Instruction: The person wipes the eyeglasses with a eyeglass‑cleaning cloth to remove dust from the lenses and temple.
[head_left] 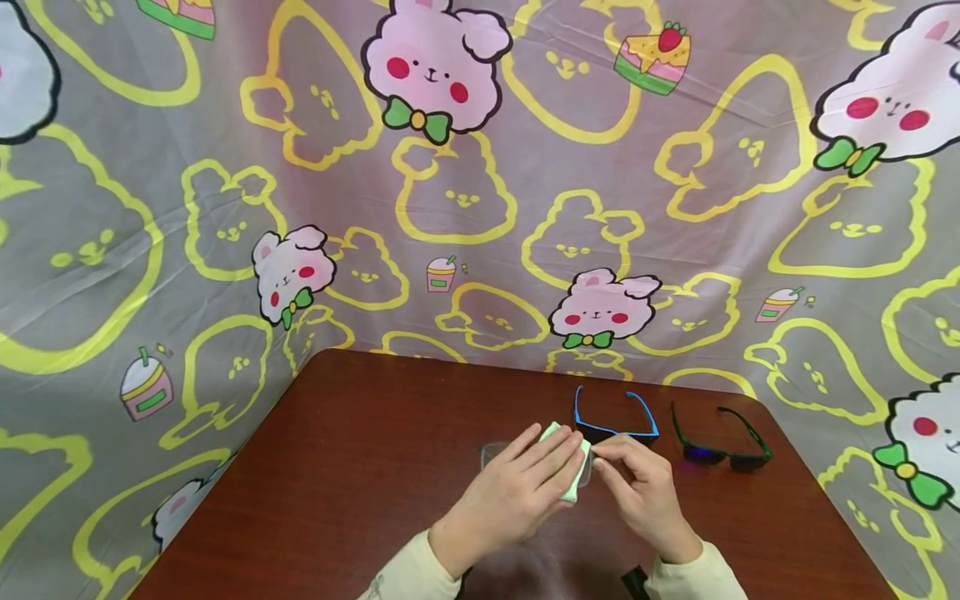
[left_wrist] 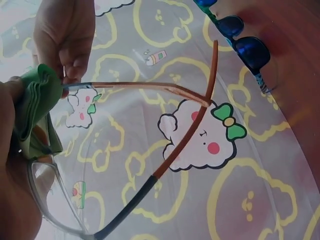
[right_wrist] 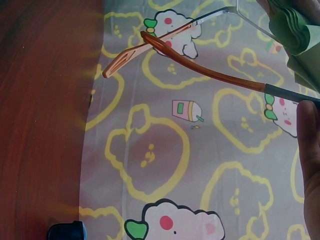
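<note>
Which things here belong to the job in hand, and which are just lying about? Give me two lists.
In the job:
- clear glasses, pinched by the right hand
- cloth, held on a lens by the left hand

Just lying about:
- blue sunglasses, untouched
- dark sunglasses, untouched

I see two bare hands, left hand point(head_left: 513, 493) and right hand point(head_left: 647, 498), slim-fingered. Long sleeves on both arms, pale cream, plain cuffs ending at wrists. Left sleeve point(head_left: 420, 573) carries faint greyish marking near bottom edge of my head view. Small black squared piece point(head_left: 635, 581) beside right sleeve point(head_left: 693, 577); can't tell if worn. Wrist views give me partial hands, shadowed.
</note>
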